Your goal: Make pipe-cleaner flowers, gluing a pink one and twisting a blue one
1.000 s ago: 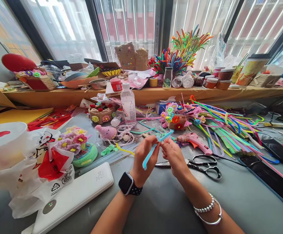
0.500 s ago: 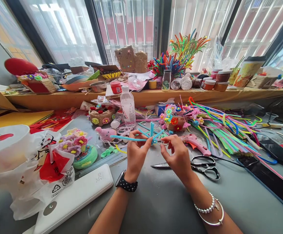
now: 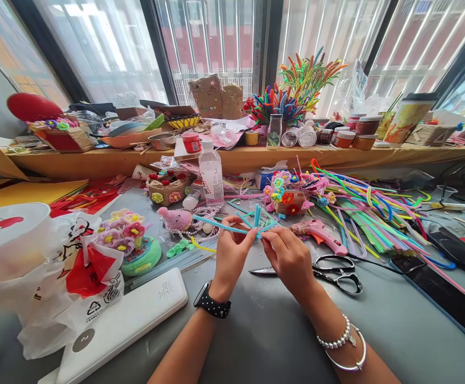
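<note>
My left hand, with a black watch at the wrist, and my right hand, with silver bracelets, meet over the grey table. Both pinch a bundle of light blue pipe cleaners at its middle. The ends fan out leftward and upward from my fingertips. Black scissors lie just right of my right hand, and a pink glue gun lies behind them.
A heap of coloured pipe cleaners spreads at the right. A clear bottle, small flower baskets, a pink knitted toy and beads sit behind my hands. A white power bank and plastic bag lie at the left. The sill is crowded.
The blue pipe cleaners went from one bent strand held low to a fanned bundle held higher. Since half a second ago both hands have shifted slightly and the ends tilted.
</note>
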Tool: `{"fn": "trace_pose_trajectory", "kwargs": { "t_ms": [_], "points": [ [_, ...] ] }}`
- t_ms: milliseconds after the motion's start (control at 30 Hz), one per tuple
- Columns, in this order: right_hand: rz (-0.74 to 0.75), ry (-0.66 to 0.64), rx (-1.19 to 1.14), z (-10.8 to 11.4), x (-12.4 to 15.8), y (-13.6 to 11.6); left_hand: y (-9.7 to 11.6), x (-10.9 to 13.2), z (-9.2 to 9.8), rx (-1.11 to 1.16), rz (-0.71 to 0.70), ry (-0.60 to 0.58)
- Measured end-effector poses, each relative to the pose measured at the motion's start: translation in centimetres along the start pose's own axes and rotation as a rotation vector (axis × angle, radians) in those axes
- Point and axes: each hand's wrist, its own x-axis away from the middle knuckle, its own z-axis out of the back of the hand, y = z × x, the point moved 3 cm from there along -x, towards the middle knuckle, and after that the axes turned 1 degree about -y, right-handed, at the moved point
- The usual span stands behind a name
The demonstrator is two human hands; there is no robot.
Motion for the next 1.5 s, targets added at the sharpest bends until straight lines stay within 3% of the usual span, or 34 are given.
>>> {"fn": "trace_pose_trajectory", "kwargs": {
  "t_ms": [133, 233, 400, 533, 667, 733, 800, 967, 1133, 1333, 1500],
  "points": [
    [-0.056, -0.025, -0.055, -0.2, 0.2, 0.0, 0.5, 0.1, -0.1, -0.062, -0.058, 0.001],
    [-0.212, -0.079, -0.214, -0.6, 0.2, 0.1, 0.9, 0.3, -0.2, -0.148, -0.155, -0.005],
    [-0.669, -0.147, -0.676, -1.4, 0.4, 0.5, 1.0, 0.8, -0.2, -0.412, -0.399, 0.017],
    [-1.027, -0.242, -1.154, -2.2, 0.8, 1.0, 0.8, 1.0, -0.2, -0.556, -0.592, -0.044],
    [-1.316, -0.405, -1.623, -2.4, 1.2, 1.1, 1.1, 1.0, -0.2, -0.537, -0.630, -0.110],
    [-1.327, -0.449, -1.709, -2.2, 1.1, 1.2, 1.4, 0.9, -0.1, -0.448, -0.565, -0.084],
    [-1.240, -0.437, -1.707, -2.0, 0.8, 1.3, 1.5, 0.7, 0.1, -0.341, -0.466, -0.068],
    [-1.116, -0.280, -1.597, -1.8, 0.5, 1.7, 0.9, 0.1, 0.4, -0.127, -0.228, -0.027],
    [-1.095, -0.246, -1.450, -2.0, 0.6, 1.9, 0.6, 0.0, 0.3, -0.097, -0.172, -0.022],
    [-1.092, -0.280, -1.482, -2.4, 0.8, 1.6, 0.5, 0.1, 0.1, -0.105, -0.137, -0.029],
    [-1.130, -0.281, -1.549, -2.3, 0.9, 1.4, 0.2, -0.3, 0.1, -0.041, 0.037, -0.124]
  ]
}}
